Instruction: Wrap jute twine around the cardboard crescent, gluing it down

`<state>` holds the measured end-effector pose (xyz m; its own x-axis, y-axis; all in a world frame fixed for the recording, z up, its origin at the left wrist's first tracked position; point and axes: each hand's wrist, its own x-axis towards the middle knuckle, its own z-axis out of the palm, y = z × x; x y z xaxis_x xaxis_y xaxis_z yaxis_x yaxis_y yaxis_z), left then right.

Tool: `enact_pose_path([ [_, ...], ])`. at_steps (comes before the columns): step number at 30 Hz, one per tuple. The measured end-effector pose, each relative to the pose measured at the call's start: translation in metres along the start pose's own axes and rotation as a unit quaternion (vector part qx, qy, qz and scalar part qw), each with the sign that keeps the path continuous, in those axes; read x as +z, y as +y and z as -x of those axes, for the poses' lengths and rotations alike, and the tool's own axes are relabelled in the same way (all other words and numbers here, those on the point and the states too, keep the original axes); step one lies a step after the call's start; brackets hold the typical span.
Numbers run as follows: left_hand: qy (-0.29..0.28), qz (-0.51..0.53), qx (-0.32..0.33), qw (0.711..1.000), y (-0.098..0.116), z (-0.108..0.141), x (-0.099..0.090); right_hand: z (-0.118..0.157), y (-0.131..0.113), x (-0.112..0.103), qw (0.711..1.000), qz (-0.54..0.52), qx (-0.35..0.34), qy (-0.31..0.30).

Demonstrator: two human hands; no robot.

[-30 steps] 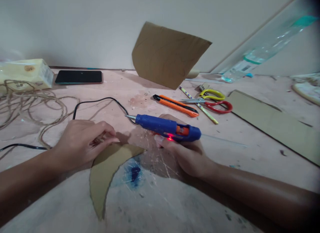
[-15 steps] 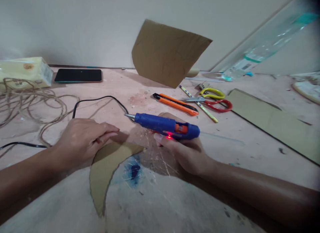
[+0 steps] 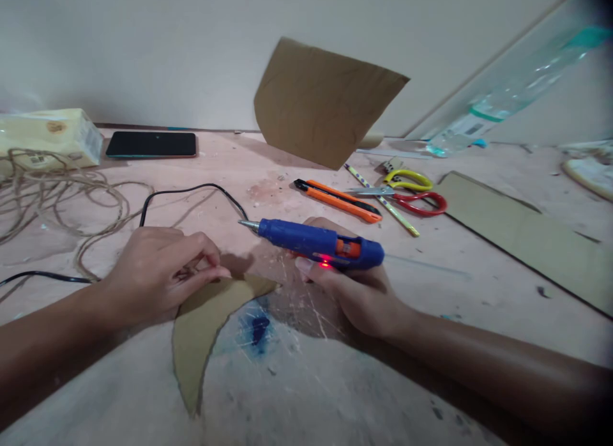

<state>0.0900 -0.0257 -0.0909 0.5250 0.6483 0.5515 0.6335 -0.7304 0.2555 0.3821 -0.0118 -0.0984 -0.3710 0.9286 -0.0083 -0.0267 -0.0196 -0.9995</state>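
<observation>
In my right hand [image 3: 361, 299] is a blue hot glue gun [image 3: 301, 236], its red light lit and its metal nozzle pointing left. The nozzle hangs above the table, apart from the cardboard. A crescent-shaped cardboard piece [image 3: 204, 334] lies in front of me, with one tip to the right and the other toward me. My left hand [image 3: 158, 264] rests at its upper left edge. Thumb and index finger are pinched together there, and whatever may be between them is too small to make out.
Beyond the glue gun lie an orange utility knife [image 3: 338, 200], scissors [image 3: 416, 192] and a patterned stick [image 3: 402, 216]. Cardboard [image 3: 325, 104] leans at the wall; another sheet [image 3: 517, 235] lies right. Twine [image 3: 62, 190], a phone [image 3: 151, 144], a tissue pack [image 3: 52, 136] and a bottle [image 3: 498, 101] stand around.
The fingers of my left hand have curled from stretched out into a pinch at the crescent's edge. My right hand and the glue gun stay almost where they were.
</observation>
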Motion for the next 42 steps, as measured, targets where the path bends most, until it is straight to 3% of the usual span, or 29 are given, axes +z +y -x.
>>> enact_pose_path([
  [14, -0.025, -0.010, 0.021, 0.999, -0.002, 0.004, 0.000, -0.001, -0.001, -0.004, 0.997, 0.053, -0.059, -0.005],
  [23, -0.041, -0.025, 0.038, 0.998, -0.005, 0.005, 0.000, 0.002, -0.003, -0.004, 0.998, 0.044, -0.029, -0.028],
  [32, -0.016, -0.031, 0.028, 0.999, -0.002, 0.007, 0.003, -0.002, -0.009, 0.007, 0.995, 0.023, 0.008, 0.097],
  [42, -0.007, -0.035, 0.040, 0.999, -0.002, 0.008, 0.003, -0.002, -0.008, 0.006, 0.996, 0.023, 0.003, 0.088],
])
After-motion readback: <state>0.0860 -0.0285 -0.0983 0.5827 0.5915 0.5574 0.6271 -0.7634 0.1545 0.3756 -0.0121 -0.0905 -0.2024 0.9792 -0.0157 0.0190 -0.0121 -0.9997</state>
